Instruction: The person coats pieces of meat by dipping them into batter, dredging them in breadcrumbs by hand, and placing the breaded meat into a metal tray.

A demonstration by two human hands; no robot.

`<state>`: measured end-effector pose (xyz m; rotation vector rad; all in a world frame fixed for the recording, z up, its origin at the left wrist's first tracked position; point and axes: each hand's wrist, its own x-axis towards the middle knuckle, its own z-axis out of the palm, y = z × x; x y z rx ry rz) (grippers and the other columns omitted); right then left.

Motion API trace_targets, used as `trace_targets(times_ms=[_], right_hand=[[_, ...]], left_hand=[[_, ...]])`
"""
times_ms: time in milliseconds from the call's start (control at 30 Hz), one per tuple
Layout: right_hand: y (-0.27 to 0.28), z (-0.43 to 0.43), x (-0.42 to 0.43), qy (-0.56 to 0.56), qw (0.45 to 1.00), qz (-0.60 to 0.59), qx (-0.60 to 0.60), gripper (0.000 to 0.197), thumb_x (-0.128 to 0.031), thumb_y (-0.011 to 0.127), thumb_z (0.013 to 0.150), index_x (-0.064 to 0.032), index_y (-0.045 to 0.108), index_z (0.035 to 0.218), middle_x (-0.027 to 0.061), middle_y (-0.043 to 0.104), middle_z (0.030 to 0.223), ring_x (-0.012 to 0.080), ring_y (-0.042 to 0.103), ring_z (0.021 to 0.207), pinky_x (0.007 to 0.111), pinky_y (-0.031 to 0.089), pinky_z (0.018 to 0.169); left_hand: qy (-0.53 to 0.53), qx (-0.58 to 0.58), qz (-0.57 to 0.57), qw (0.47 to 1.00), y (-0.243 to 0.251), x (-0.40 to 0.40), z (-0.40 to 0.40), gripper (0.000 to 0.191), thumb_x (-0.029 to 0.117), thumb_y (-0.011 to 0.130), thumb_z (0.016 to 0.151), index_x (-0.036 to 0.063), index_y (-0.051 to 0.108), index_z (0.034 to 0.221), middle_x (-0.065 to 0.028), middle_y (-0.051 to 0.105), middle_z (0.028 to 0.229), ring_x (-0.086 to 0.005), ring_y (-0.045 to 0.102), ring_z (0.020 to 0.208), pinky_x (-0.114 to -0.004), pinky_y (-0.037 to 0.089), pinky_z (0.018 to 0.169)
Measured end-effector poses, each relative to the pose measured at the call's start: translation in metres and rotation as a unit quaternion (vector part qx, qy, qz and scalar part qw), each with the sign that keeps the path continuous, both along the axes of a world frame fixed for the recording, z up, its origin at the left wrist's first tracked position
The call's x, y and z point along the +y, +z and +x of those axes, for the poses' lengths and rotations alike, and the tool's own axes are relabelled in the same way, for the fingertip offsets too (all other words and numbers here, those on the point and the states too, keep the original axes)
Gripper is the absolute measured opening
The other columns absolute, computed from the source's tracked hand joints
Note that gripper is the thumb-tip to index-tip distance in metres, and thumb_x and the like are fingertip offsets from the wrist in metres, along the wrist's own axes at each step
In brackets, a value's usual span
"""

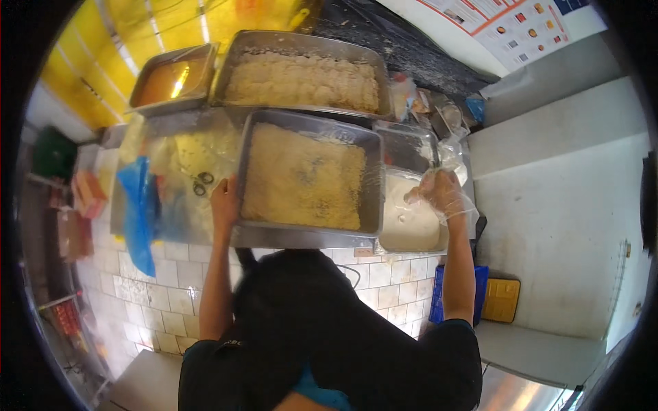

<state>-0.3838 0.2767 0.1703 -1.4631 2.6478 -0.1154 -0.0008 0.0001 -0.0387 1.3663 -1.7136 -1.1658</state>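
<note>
A deep metal tray (pixel 310 232) lies before me, its bottom spread with pale yellow crumbs (pixel 303 174). My left hand (pixel 224 199) is bare and grips the tray's left rim. To the right stands a rectangular container (pixel 411 248) of white batter or similar thick liquid (pixel 403 216). Over its right side is my right hand (pixel 440 193), in a loose clear plastic glove with its fingers bent. Whether those fingers hold anything cannot be made out. Behind the white mixture sits another container (pixel 406 141) with white residue on its wall.
At the back, a larger metal pan (pixel 308 109) holds rows of crumb-coated pieces (pixel 303 79). Left of it stands a pan of orange-brown liquid (pixel 172 82). Scissors (pixel 202 184) and a blue plastic bag (pixel 139 216) lie on the table's left. Clear plastic bags (pixel 452 149) crowd the right back corner.
</note>
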Motion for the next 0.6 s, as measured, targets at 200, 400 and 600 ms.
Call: trace_targets(times_ms=[200,400,600], right_hand=[[-0.042,0.059,-0.089,0.216,0.962,-0.02,0.168,0.031,-0.027,0.06,0.087,-0.0068,0.066,0.11,0.0162,0.069,0.097,0.0341,0.064,0.092,0.043,0.048,0.088],[-0.195,0.071,-0.113,0.29,0.95,-0.081,0.085,0.023,-0.024,0.06,0.088,-0.0131,0.069,0.105,0.0114,0.068,0.089,0.0273,0.062,0.102,0.044,0.041,0.101],[-0.214,0.119,-0.119,0.123,0.992,-0.001,-0.043,0.043,-0.035,0.064,0.086,-0.0043,0.063,0.117,0.0241,0.065,0.11,0.0368,0.06,0.11,0.048,0.045,0.098]], left_hand=[[-0.013,-0.025,0.039,0.999,0.008,0.0,0.002,0.048,0.038,0.051,0.101,-0.0079,0.061,0.091,-0.0239,0.061,0.078,-0.0281,0.055,0.071,-0.042,0.044,0.071],[0.01,-0.033,0.023,0.999,0.028,0.003,-0.004,0.049,0.041,0.053,0.099,-0.0051,0.062,0.084,-0.0269,0.061,0.075,-0.0394,0.058,0.069,-0.046,0.044,0.067],[0.058,-0.029,0.015,0.998,0.031,0.005,0.012,0.05,0.044,0.056,0.097,-0.0035,0.062,0.081,-0.026,0.062,0.075,-0.0419,0.06,0.068,-0.048,0.046,0.066]])
